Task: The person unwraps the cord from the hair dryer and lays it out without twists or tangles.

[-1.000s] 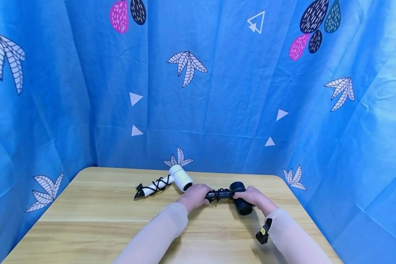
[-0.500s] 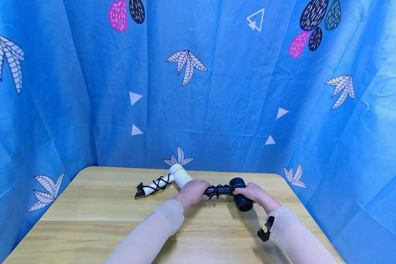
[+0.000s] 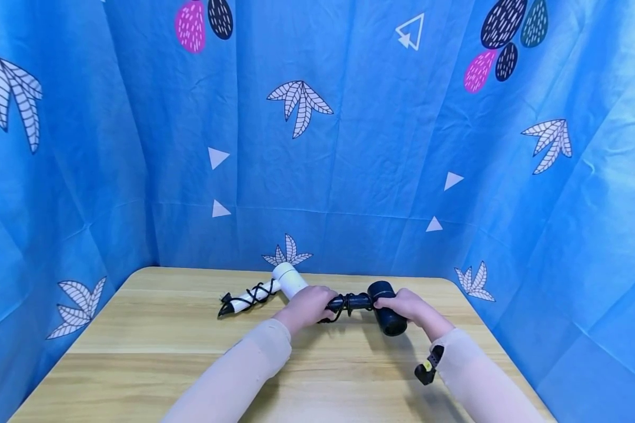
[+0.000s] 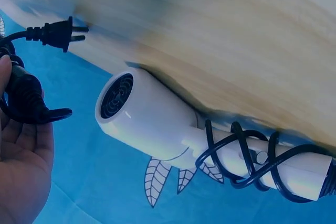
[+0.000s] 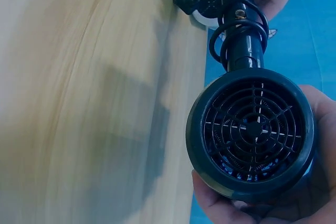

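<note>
Left hand [image 3: 308, 305] grips black plastic hair dryer [image 3: 389, 322] at nine o'clock, right hand [image 3: 405, 306] at three; seemingly positioning, needing steadiness.

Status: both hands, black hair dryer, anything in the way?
Left hand gripping black hair dryer at handle end, right hand at barrel end. Looks raised off table. White hair dryer close by left hand; nothing plainly blocking.

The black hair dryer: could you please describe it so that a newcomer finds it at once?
Before the blue curtain stands a pale wood-grain table. Toward its far edge, slightly right of centre, the left hand and the right hand together hold the black hair dryer. Its black colour sets it apart from the white hair dryer on its left, which neither hand holds.
</note>
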{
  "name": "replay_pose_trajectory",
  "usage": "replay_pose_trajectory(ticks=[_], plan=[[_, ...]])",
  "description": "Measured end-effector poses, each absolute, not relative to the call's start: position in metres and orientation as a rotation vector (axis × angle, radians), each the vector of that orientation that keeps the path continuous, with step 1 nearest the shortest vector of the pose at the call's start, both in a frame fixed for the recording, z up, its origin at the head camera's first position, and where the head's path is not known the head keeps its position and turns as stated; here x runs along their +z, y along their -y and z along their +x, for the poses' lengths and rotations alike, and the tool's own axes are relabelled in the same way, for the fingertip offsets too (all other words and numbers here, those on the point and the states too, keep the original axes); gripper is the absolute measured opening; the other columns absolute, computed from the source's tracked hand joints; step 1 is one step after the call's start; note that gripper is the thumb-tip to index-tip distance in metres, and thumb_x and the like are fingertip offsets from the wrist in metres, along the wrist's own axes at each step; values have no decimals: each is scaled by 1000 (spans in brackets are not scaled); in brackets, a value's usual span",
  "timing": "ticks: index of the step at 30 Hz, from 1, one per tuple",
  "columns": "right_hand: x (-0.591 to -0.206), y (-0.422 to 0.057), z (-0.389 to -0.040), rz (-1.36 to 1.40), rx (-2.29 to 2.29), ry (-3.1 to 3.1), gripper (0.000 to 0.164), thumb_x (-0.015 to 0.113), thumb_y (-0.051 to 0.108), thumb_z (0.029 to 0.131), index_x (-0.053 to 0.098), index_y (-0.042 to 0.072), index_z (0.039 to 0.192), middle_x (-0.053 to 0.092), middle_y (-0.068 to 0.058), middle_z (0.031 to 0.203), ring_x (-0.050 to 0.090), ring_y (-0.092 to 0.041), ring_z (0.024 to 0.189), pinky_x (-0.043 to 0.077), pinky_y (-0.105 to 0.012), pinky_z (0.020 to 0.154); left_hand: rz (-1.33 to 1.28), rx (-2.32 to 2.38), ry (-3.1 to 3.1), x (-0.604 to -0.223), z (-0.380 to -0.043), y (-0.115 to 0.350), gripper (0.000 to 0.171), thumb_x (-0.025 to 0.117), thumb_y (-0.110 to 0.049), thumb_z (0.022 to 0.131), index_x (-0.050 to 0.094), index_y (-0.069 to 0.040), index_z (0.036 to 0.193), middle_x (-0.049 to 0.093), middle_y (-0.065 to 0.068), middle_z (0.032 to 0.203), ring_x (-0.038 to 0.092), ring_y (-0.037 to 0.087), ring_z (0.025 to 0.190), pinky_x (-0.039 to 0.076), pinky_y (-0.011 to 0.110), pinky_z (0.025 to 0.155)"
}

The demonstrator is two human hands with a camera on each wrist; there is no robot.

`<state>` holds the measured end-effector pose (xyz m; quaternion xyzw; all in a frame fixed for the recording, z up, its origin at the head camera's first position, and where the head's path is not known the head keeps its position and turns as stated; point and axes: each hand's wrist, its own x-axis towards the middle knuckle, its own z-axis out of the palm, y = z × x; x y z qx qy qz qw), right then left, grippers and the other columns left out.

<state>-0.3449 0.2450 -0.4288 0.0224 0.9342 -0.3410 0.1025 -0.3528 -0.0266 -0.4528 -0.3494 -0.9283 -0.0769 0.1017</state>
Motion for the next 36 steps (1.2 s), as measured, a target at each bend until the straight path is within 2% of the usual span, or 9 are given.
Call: replay_pose_trajectory(ticks=[4, 11, 26, 36], plan=[[-426, -244, -344, 60, -991, -2753, 53, 73, 42, 79, 61, -4, 101, 63, -13, 93, 60, -22, 75, 49, -31, 61, -1041, -204, 2726, -451, -351, 29, 31, 78, -27, 89, 70, -12, 115, 72, 1, 105, 68, 17, 96, 55, 31, 86], [-424, -242, -342, 30, -1009, -2755, 51, 73, 41, 79, 62, -4, 99, 64, -13, 91, 61, -21, 73, 48, -29, 58, -1044, -173, 2731, -450, -351, 32, 41, 77, -25, 90, 67, -10, 126, 71, 4, 114, 67, 19, 103, 54, 32, 92], [-418, -237, -339, -26, -995, -2782, 49, 72, 42, 80, 61, -3, 96, 61, -11, 86, 57, -21, 71, 46, -29, 57, -1028, -156, 2752, -435, -340, 39, 42, 77, -25, 89, 66, -9, 127, 70, 5, 119, 67, 23, 107, 54, 36, 93], [-408, -236, -338, -64, -1025, -2770, 52, 70, 40, 80, 60, -7, 102, 65, -14, 87, 65, -21, 71, 54, -32, 63, -1020, -189, 2738, -429, -339, 41, 44, 76, -25, 90, 65, -8, 129, 70, 7, 121, 67, 24, 109, 54, 37, 94]])
